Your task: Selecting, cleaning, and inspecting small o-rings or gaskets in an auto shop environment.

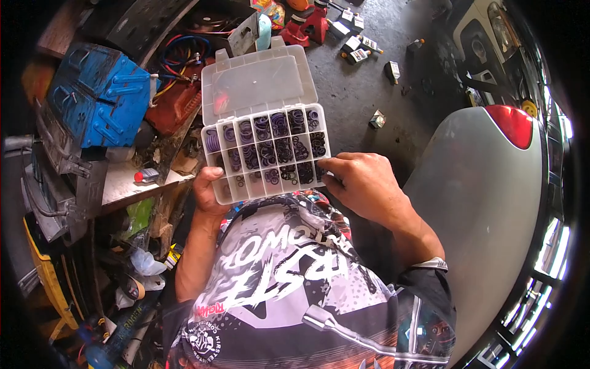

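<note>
Where the left hand (210,189) grips, head view: thumb over the near left corner of the clear plastic box (228,194), closed on its edge; the other fingers are hidden.
Right hand (367,184): index finger and thumb slightly apart at the near right corner; whether they pinch anything, I cannot tell.
Plastic box: between both hands.
Rings (279,123): black and purple, in compartments beside and beyond the right fingertips.
Lid (261,83): swung back, beyond all the fingers.
Spill risk: the left hand seems to bear much of the weight, so a slip there or a push from the right could tip the box and mix the rings.
Floor (359,86): beyond the right fingers, dark; a ring fumbled there could be hard to spot.
</note>
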